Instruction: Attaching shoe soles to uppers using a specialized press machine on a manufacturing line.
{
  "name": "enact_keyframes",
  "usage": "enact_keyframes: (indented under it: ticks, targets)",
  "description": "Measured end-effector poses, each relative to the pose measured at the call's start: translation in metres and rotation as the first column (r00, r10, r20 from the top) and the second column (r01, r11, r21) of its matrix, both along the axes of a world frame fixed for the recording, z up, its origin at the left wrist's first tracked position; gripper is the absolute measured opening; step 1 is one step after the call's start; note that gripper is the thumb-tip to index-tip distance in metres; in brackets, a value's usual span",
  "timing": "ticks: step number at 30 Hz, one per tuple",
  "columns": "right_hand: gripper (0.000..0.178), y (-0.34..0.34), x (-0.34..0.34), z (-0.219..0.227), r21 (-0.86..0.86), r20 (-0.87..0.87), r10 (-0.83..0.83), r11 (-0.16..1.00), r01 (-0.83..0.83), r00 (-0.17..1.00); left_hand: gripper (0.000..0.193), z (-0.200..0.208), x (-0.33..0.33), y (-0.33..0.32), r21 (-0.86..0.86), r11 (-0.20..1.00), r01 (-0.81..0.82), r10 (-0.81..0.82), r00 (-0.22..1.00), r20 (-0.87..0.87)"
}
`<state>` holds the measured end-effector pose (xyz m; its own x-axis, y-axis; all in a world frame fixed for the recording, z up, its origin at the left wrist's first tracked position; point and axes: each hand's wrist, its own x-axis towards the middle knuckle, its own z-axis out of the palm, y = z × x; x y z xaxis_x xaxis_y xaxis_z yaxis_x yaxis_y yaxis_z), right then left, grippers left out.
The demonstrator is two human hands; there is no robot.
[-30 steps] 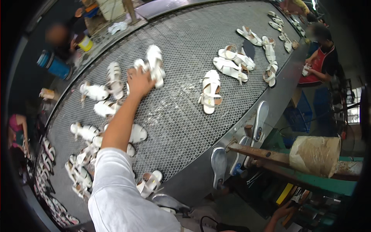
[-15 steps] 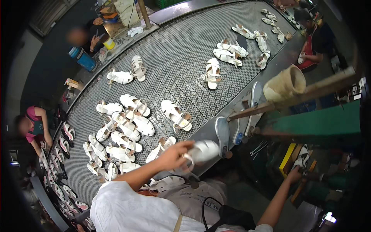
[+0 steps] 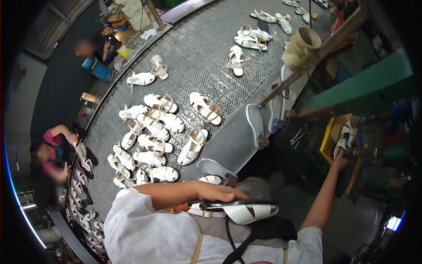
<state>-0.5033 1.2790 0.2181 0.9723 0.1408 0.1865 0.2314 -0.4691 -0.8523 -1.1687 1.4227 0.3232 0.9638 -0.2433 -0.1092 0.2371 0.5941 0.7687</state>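
My left hand (image 3: 220, 192) grips a white strappy sandal (image 3: 252, 213) close to my body. The dark sole of that sandal is turned up against my palm, and a small buckle shows on its strap. My fingers lie along the sole, and the thumb is hidden. On the right, my right hand (image 3: 340, 161) is closed on the heel end of a second white sandal (image 3: 345, 137), which sits in a machine beside a yellow-edged block (image 3: 326, 141). Several more white sandals (image 3: 154, 125) lie in a cluster on the perforated conveyor (image 3: 184, 57).
Grey sole-shaped metal plates (image 3: 254, 125) line the conveyor's near edge. A crusted cup (image 3: 301, 49) hangs by a wooden bar, above a green machine beam (image 3: 351, 90). Co-workers are across the belt, with a blue jug (image 3: 96, 69) and rows of sandals (image 3: 79, 193).
My left hand has drawn its sandal toward my body and turned it sole up. My right hand stays at the machine with its sandal. The view has shifted slightly.
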Motion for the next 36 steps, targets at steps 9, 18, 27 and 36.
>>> enact_keyframes:
  ticks: [9,18,27,36]
  targets:
    - [0.025,-0.025,-0.219,0.067,0.361,-0.339,0.213,0.929,-0.082,0.916,0.081,0.035,-0.052,0.024,0.061,0.888,-0.456,0.393,0.684,-0.615]
    - [0.017,0.059,-0.407,0.052,0.506,-0.213,0.777,0.606,-0.614,0.592,0.032,-0.116,0.084,0.083,-0.286,0.233,-0.930,0.856,0.336,-0.393]
    - [0.023,0.023,-0.386,0.077,0.379,-0.191,0.852,0.522,-0.764,0.487,0.045,-0.070,0.165,0.129,-0.076,0.443,-0.893,0.765,0.420,-0.488]
    - [0.040,0.012,-0.343,0.074,-0.149,0.226,0.550,0.835,-0.530,0.804,0.042,-0.065,0.276,-0.008,-0.352,0.665,-0.658,0.431,0.724,-0.539]
